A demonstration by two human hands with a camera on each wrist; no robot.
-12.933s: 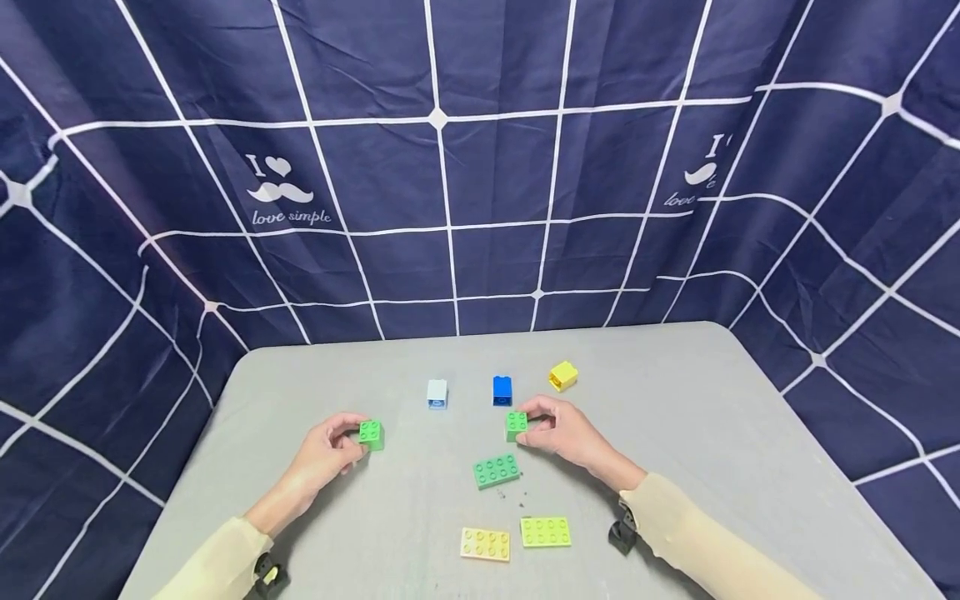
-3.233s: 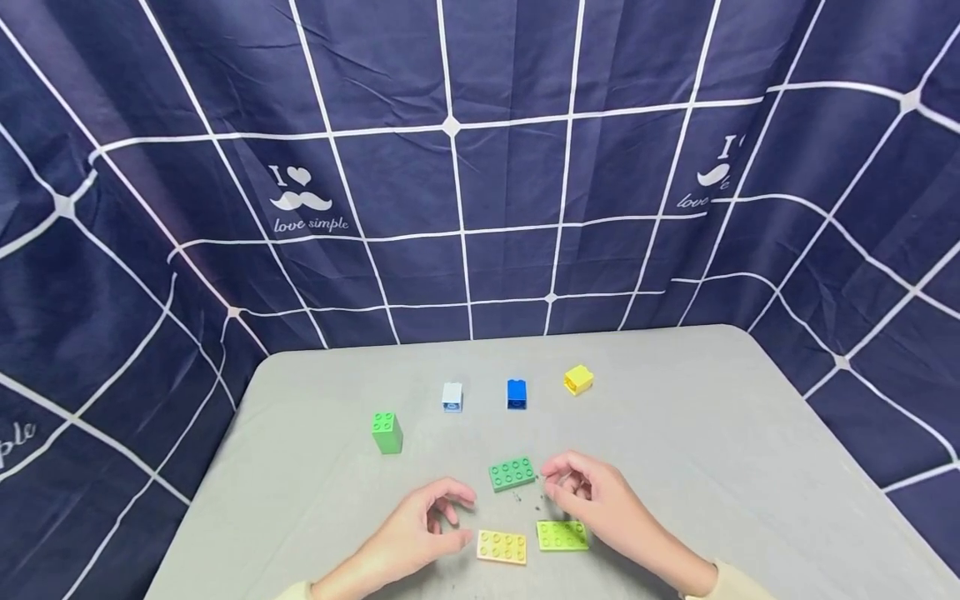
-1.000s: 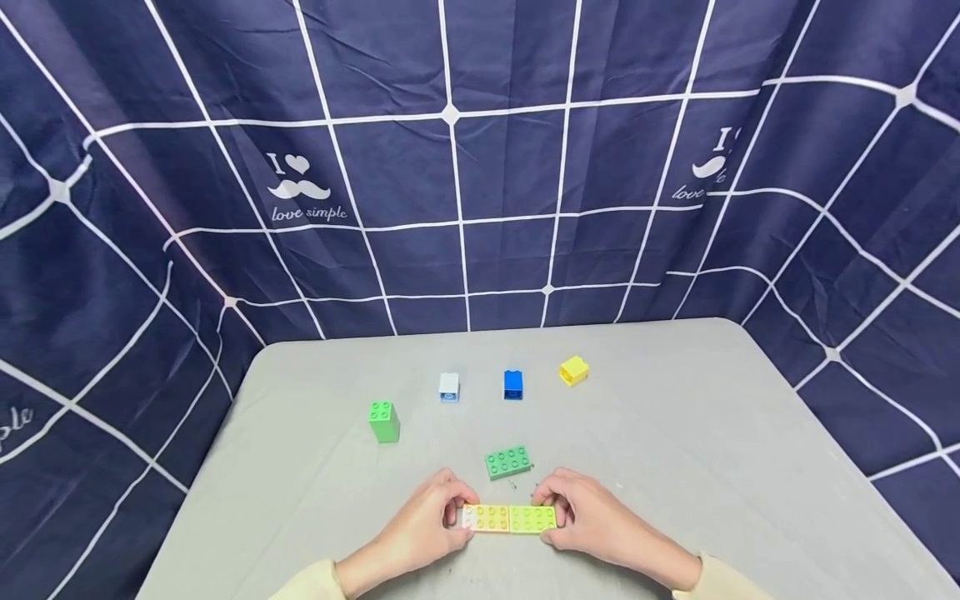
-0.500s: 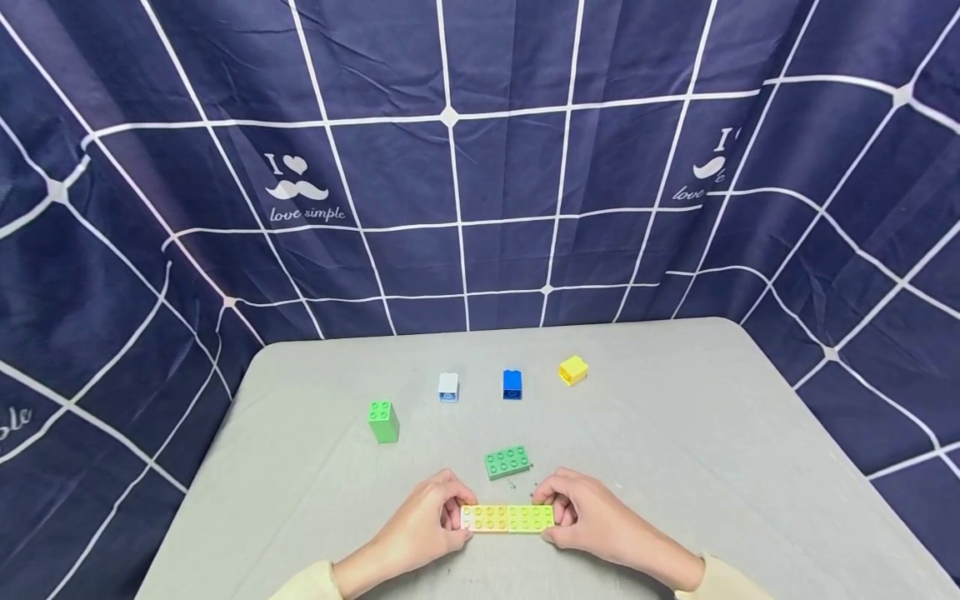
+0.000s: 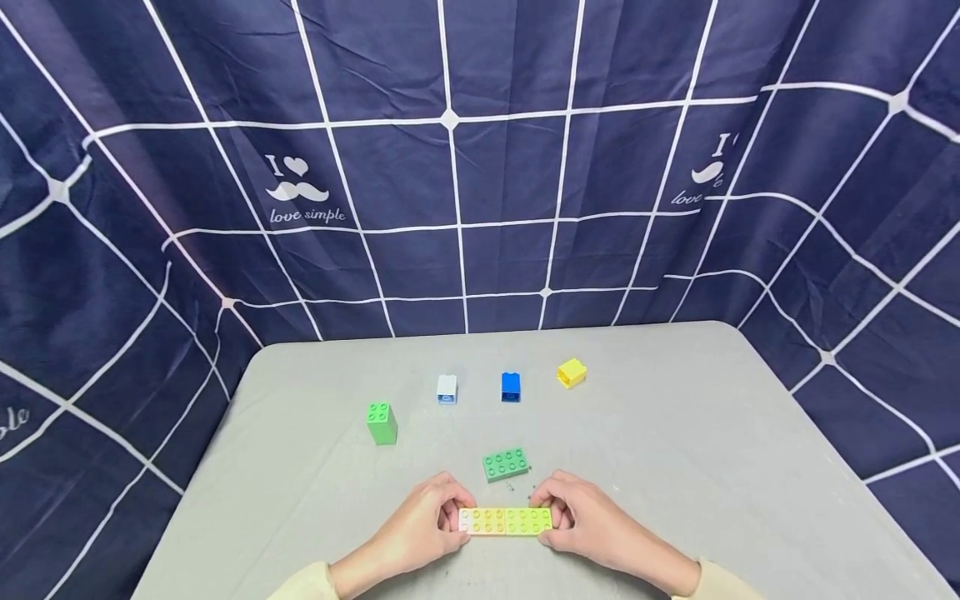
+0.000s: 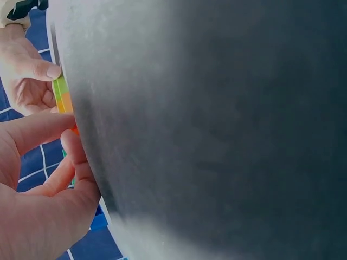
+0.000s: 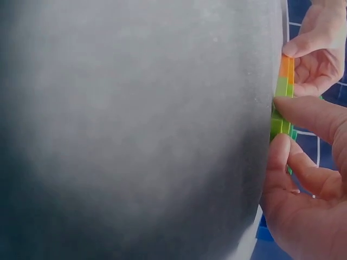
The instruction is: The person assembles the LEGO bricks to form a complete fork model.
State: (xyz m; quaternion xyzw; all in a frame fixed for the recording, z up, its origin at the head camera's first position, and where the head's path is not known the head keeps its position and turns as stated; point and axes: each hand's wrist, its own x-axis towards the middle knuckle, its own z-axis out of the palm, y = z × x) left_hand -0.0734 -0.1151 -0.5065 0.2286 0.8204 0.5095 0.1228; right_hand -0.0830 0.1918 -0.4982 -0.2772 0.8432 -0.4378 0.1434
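Near the front of the table, my left hand (image 5: 423,521) pinches the outer end of a pale orange-yellow toy building brick (image 5: 488,522). My right hand (image 5: 585,521) pinches the far end of a lime-green toy building brick (image 5: 528,522). The two bricks lie end to end, touching, in one straight row with studs up. Both wrist views show thumb and fingers at the ends of this row, the lime brick (image 7: 280,116) close to my right fingers and the orange brick (image 6: 66,103) close to my left. Just beyond the row lies a darker green brick (image 5: 506,464).
A tall bright green stack (image 5: 382,424) stands upright on the left. Farther back are a light blue brick (image 5: 447,389), a blue brick (image 5: 511,387) and a yellow brick (image 5: 572,373). A dark blue curtain (image 5: 510,167) rises behind the grey table (image 5: 660,433).
The green pair seen apart earliest became one stack. My hands then moved to the front bricks and brought them end to end. Over the last second, hands and bricks stay nearly still.
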